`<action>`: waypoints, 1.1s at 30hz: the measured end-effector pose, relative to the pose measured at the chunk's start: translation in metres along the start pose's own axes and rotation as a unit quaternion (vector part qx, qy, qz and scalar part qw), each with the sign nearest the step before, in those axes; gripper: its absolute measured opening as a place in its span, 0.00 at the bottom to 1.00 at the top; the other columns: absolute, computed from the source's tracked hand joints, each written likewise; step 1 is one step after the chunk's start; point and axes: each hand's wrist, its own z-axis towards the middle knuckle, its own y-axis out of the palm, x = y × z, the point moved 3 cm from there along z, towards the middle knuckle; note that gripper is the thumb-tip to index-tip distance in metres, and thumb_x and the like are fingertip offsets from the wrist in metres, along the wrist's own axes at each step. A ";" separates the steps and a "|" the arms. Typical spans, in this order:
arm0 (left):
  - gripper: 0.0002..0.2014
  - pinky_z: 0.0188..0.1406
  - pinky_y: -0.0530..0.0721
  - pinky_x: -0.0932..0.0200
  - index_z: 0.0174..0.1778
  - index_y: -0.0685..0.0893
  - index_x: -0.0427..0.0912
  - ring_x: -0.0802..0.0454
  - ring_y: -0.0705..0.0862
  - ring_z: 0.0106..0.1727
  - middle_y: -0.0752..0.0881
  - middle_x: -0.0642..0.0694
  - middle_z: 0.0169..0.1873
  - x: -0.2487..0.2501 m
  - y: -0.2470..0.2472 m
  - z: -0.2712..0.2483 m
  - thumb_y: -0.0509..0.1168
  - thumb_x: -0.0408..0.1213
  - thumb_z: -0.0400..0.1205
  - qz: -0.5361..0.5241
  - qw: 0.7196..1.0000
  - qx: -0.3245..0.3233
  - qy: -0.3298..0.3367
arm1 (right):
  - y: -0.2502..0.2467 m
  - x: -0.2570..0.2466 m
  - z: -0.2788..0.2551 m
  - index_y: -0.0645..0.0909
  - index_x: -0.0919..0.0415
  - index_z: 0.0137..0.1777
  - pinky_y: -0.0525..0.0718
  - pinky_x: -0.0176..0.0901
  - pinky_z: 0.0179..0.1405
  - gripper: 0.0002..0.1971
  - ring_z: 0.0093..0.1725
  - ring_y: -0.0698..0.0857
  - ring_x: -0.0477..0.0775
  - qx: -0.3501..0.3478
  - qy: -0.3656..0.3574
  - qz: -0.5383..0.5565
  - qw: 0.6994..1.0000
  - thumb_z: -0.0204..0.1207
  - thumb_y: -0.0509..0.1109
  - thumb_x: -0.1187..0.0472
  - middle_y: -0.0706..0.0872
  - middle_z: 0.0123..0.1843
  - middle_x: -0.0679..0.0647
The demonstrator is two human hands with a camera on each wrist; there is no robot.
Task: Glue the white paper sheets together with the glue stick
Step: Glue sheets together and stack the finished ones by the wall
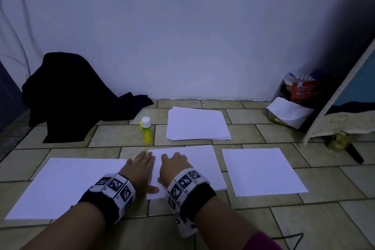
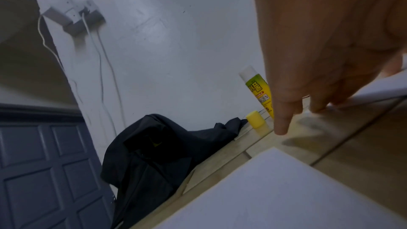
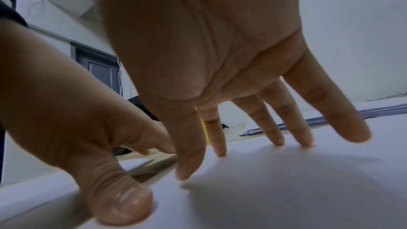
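Both hands are laid flat on the middle sheet (image 1: 194, 160) on the tiled floor (image 1: 304, 219), fingers straight and nothing gripped: the left hand (image 1: 142, 165) at the sheet's left edge, the right hand (image 1: 172, 166) beside it, seemingly so that the paper is pressed down and smoothed. Single sheets are spread to the left (image 1: 60, 184) and right (image 1: 261, 170), apparently laid out for joining. A paper stack (image 1: 197, 124) is kept near the wall. The glue stick (image 1: 146, 130) is stood upright just left of the stack, uncapped, its yellow cap (image 2: 255, 118) set beside it, presumably within easy reach. Korean lettering is seen on its label and on a red package (image 1: 303, 90) in the corner; neither can be read reliably.
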 end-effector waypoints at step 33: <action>0.24 0.71 0.72 0.51 0.77 0.67 0.39 0.46 0.66 0.76 0.63 0.44 0.80 0.041 -0.012 -0.008 0.59 0.41 0.85 -0.021 0.990 0.106 0.092 | -0.019 0.061 -0.010 0.64 0.62 0.75 0.75 0.56 0.64 0.30 0.71 0.67 0.66 0.015 -0.024 -0.055 0.998 0.76 0.72 0.61 0.65 0.71 0.65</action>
